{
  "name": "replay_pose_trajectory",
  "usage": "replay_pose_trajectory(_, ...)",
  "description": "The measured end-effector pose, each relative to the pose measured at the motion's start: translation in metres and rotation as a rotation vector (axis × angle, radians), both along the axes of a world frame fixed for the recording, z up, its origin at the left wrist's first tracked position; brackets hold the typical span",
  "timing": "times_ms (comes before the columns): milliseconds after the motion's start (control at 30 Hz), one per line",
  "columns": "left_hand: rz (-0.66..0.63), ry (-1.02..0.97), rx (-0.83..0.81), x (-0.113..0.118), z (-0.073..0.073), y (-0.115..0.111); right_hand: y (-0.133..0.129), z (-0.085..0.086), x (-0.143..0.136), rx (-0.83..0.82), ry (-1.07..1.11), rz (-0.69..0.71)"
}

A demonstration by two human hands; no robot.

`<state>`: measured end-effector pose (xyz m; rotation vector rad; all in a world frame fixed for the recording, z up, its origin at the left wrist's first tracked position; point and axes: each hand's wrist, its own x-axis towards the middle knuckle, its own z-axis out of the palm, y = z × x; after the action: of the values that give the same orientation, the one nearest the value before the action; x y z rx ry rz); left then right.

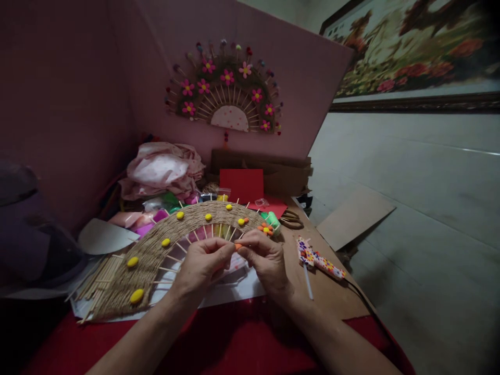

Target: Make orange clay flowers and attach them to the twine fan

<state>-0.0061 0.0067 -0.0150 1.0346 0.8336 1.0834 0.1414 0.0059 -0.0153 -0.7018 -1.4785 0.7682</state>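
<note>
In the head view, my left hand [205,263] and my right hand [267,260] meet over the near edge of a fan. Both are closed in a pinch. Between their fingertips shows a small orange piece [238,247], soft-looking like modelling clay. The fan [183,227] is an arch of twine woven over thin sticks, lying on white paper. Yellow discs [165,242] are spaced along it. Near its right end sits an orange-petalled flower [266,229], and one yellow disc [241,222] has an orange piece against it. My hands hide part of the fan's inner side.
A flower-patterned glue gun [318,260] lies on cardboard at the right, its cord trailing off. Scissors [291,220], red paper [241,185], bundled pink cloth [164,169] and coloured packets stand behind. Loose sticks [97,278] lie left. A finished fan [227,94] hangs on the pink board.
</note>
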Motion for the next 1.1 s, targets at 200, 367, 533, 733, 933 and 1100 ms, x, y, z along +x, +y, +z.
replay_pose_trajectory(200, 0.000, -0.041, -0.029, 0.0032, 0.0003, 0.0011, -0.0032, -0.0037, -0.0010, 0.073, -0.072, -0.057)
replay_pose_trajectory(367, -0.103, -0.035, -0.032, 0.0022, -0.0013, 0.0013, -0.0048, -0.0087, -0.0015, 0.174, -0.142, -0.157)
replay_pose_trajectory(533, -0.051, -0.065, -0.073, 0.0017, 0.0028, 0.0000, -0.0068, -0.0072, -0.0005, 0.180, -0.210, -0.114)
replay_pose_trajectory(733, -0.094, -0.042, -0.048, 0.0018, -0.0056, 0.0025, -0.0062, -0.0043, -0.0021, 0.146, -0.145, -0.157)
replay_pose_trajectory(933, -0.097, -0.115, -0.063, -0.0007, -0.0018, 0.0016, -0.0067, -0.0045, -0.0009, 0.175, -0.194, -0.077)
replay_pose_trajectory(1100, -0.092, -0.112, -0.095, 0.0022, -0.0009, 0.0011, -0.0070, -0.0043, -0.0019, 0.149, -0.170, -0.111)
